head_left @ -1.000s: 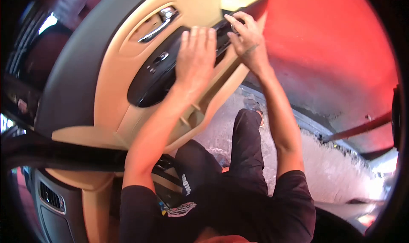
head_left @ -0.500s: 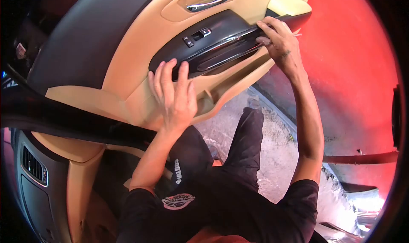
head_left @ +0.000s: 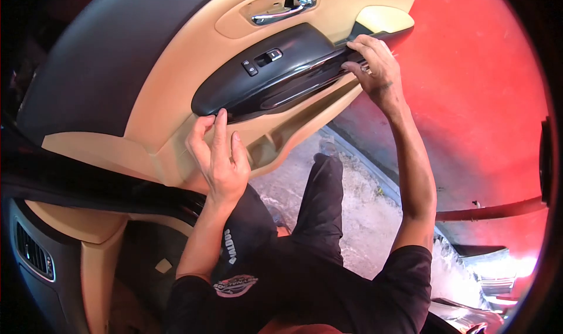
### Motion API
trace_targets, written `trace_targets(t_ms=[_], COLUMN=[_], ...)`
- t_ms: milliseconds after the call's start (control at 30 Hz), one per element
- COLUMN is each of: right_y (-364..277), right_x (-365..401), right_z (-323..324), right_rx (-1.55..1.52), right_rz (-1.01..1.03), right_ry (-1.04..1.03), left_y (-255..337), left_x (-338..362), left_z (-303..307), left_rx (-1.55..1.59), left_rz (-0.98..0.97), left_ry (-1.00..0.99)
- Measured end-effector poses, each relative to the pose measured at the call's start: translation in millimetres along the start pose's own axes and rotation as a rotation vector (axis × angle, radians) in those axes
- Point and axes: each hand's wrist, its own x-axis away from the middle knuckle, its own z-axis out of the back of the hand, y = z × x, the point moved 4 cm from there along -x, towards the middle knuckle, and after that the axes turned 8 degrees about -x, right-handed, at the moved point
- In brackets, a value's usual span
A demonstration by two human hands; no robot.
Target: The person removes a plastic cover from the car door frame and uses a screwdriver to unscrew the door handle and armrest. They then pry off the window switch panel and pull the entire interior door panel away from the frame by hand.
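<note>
A black armrest trim panel (head_left: pixel 281 51) with window switches (head_left: pixel 270 56) lies along the beige car door panel (head_left: pixel 161 79). My right hand (head_left: pixel 376 67) grips its far right part, fingertips on the upper edge and thumb below. At the other end, my left hand (head_left: pixel 221 158) has its fingers apart, with a fingertip touching the trim's lower left tip. Under the trim runs the beige door pocket (head_left: pixel 319 114). Above it sits a chrome inner door handle (head_left: pixel 284 14) in its recess. What lies behind my right fingers is hidden.
A red wall (head_left: pixel 469 99) rises to the right, beyond the door's edge. The concrete floor (head_left: pixel 363 217) shows below, around my legs. At lower left are the dashboard's side air vent (head_left: pixel 34 251) and the beige trim of the car opening (head_left: pixel 94 275).
The view has shifted, so the door sits slightly further left and lower. My left fingers have drawn back from over the trim to its lower left tip. My right hand keeps its hold.
</note>
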Motion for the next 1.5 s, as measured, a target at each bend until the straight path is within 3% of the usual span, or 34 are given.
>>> trace_targets(t_ms=[233,433,600,733,800,900,1000,1133,1200,1267,1333,1400,1500], right_y=[10,-4,-16,-24,-23,-27,-43,-50,-64,-78,-65,-58,-14], right_x=[1,-3,-7,-5,-1,3,24,85,116,155,218,247,266], right_z=[-4,-5,-1,1,0,2,-2,-31,-50,-71,-99,-102,-102], right_rx=[0.048,0.028,-0.016,-0.045,-0.063,0.05,0.044,-0.13,-0.37,-0.552,-0.446,-0.463,-0.525], right_rz=[0.07,-0.113,-0.12,-0.165,-0.205,-0.112,-0.188,-0.552,-0.881,-1.091,-1.136,-1.249,-1.353], right_ry=[0.013,-0.084,-0.12,-0.142,-0.14,-0.132,-0.027,0.004,-0.073,-0.048,-0.136,-0.227,-0.142], left_y=[-10,-16,-20,-22,-22,-23,-27,-15,2,23,49,61,78], left_x=[18,26,26,26,26,25,20,2,-18,-40,-59,-72,-90], left_z=[-11,-6,-2,1,2,7,16,28,26,19,9,-15,-47], left_rx=[0.374,0.7,0.962,0.835,0.639,0.594,0.518,0.42,0.379,0.423,0.26,0.236,0.168], left_rz=[0.236,0.421,0.544,0.519,0.391,0.363,0.231,0.112,-0.143,-0.213,-0.414,-0.45,-0.47], left_ry=[0.07,0.088,0.073,0.023,0.01,-0.018,0.005,-0.02,-0.026,-0.08,-0.16,-0.231,-0.342])
